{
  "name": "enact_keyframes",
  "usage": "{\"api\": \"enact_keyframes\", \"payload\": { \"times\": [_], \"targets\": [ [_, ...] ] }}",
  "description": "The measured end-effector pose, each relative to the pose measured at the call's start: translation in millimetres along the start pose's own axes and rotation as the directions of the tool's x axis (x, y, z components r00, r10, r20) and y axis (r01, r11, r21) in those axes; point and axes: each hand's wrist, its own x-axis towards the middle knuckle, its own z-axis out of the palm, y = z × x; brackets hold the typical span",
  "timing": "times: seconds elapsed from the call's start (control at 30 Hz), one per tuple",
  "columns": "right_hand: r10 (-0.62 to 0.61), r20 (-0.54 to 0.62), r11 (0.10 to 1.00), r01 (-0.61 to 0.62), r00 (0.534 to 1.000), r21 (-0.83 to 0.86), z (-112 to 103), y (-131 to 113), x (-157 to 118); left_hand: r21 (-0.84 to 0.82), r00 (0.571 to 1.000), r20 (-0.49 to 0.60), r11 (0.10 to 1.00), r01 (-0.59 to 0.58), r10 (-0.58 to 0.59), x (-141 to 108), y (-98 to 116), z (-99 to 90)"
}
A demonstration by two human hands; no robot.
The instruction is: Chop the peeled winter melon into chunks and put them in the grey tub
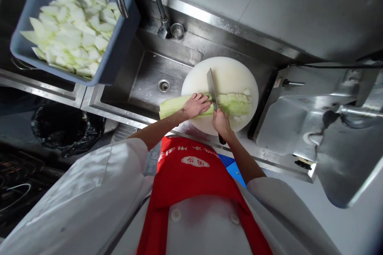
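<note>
A round white cutting board (194,75) lies across the sink, and on it are long pale green pieces of a peeled gourd-like vegetable (172,106). My left hand (196,105) rests flat on the vegetable with its fingers spread, just left of the blade. My right hand (221,121) is closed round the handle of a kitchen knife (212,83), whose blade stands across the vegetable and points away from me. Right of the blade, the vegetable (235,104) is cut into pieces that still lie in rows. Small pale bits are scattered at the board's right side.
A blue-grey plastic tub (119,44) heaped with pale cut chunks (72,32) stands at the upper left. Beside it are a metal faucet (160,8), a sink drain (164,85) and a small metal strainer (177,31). A metal machine (287,119) flanks the right side; a black-lined bin (66,127) sits lower left.
</note>
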Motion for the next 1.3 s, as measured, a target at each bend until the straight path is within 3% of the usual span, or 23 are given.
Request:
{"api": "enact_keyframes", "payload": {
  "times": [0.17, 0.3, 0.4, 0.6, 0.7, 0.87, 0.93, 1.03, 1.2, 1.3],
  "targets": [
    [0.028, 0.015, 0.997, -0.027, 0.999, -0.07, -24, 7, -44, 0.005, 1.0, -0.018, 1.0, 0.002, -0.002, 1, 1, 0.3],
    [0.042, 0.093, 0.996, -0.035, 0.995, -0.08, -36, 17, -74, -0.013, 1.0, -0.016, 1.0, 0.016, -0.016, 2, 2, -0.9],
    [0.04, 0.103, 0.997, -0.033, 0.994, -0.067, -28, 18, -63, -0.034, 1.0, -0.019, 0.999, 0.007, -0.007, 2, 2, -1.1],
    [-0.016, -0.011, 1.0, 0.016, 1.0, -0.007, 6, -3, -2, 0.011, 0.999, -0.041, 1.0, -0.016, 0.017, 0, -1, 2.9],
    [-0.021, -0.017, 0.999, 0.021, 1.0, -0.031, -1, -4, -8, 0.006, 0.999, -0.048, 1.0, -0.006, 0.006, -1, -2, 4.3],
    [0.046, 0.04, 0.994, -0.042, 0.998, -0.1, -29, 8, -63, 0.019, 0.999, -0.054, 1.0, -0.009, 0.01, 0, -2, 4.0],
    [0.054, 0.089, 0.993, -0.044, 0.995, -0.11, -32, 11, -73, 0.016, 0.999, -0.047, 1.0, -0.009, 0.01, 0, -2, 4.3],
    [0.043, 0.096, 0.995, -0.034, 0.994, -0.095, -19, 8, -59, 0.001, 0.999, -0.036, 1.0, -0.016, 0.016, 0, -2, 5.4],
    [-0.018, 0.005, 0.998, 0.019, 1.0, -0.052, 16, -5, -9, -0.01, 1.0, 0.006, 1.0, 0.017, -0.016, 2, -1, 2.3],
    [-0.019, -0.025, 0.999, 0.019, 1.0, -0.03, 23, -6, 2, -0.005, 0.997, 0.049, 0.998, 0.061, -0.06, -6, 2, -4.8]
  ]
}}
